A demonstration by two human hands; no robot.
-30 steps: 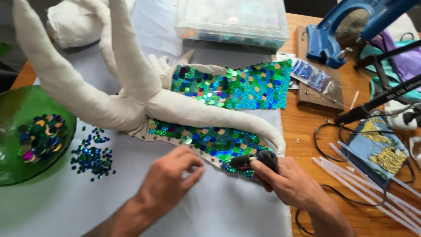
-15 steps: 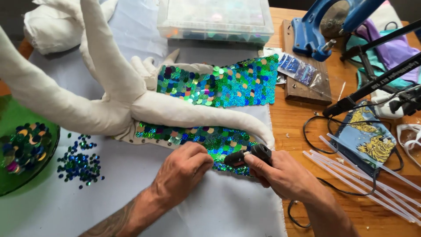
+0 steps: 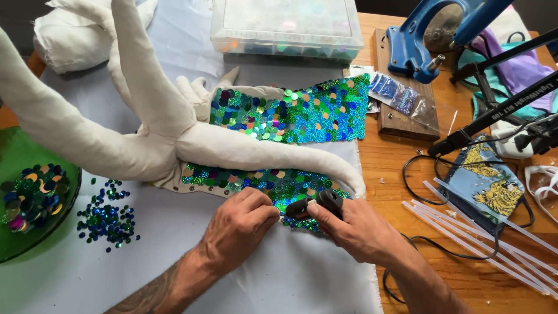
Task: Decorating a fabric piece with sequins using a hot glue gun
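Left hand (image 3: 241,224), fingers curled, has slid right to press the sequined panel (image 3: 261,183); right hand (image 3: 354,229) still grips black glue gun (image 3: 317,203), so sequin-laying continues

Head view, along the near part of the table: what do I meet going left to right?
Green glass bowl → loose sequins → left hand → right hand with black glue gun → clear glue sticks.

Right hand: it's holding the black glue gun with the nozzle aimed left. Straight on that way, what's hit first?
Likely the left hand: the black glue gun in the right hand points at its fingers, close beside the nozzle over the sequined strip. Depth is unclear; the tip may touch the sequins first.
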